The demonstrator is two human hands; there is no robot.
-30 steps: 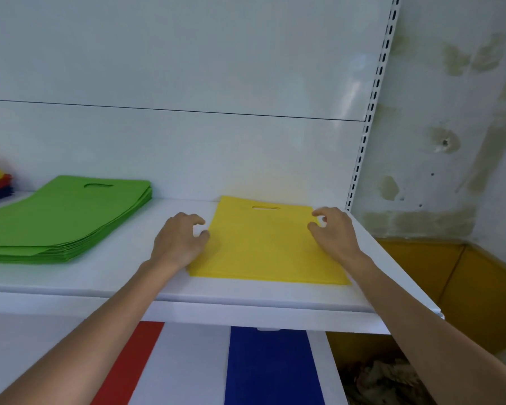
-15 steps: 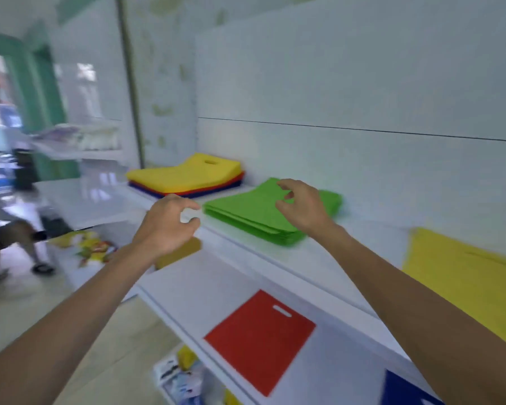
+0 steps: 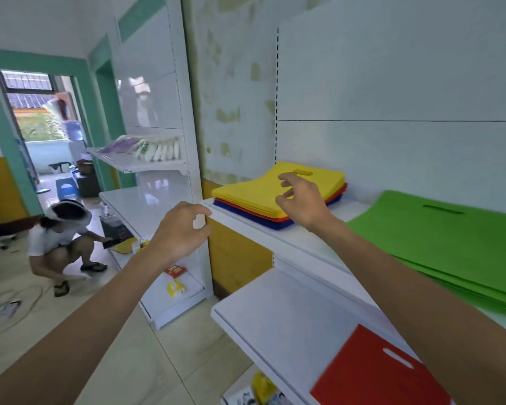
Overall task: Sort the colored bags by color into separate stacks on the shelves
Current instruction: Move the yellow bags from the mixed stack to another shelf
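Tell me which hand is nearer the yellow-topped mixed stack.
Right. The right hand is over the front edge of the mixed stack; the left hand hangs before the left corner of the shelf, off the stack.

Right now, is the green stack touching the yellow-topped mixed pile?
Apart. The head view shows bare white shelf between the green stack and the mixed pile.

Green stack (image 3: 450, 244) cut by right edge, red bag (image 3: 371, 372) cut at bottom
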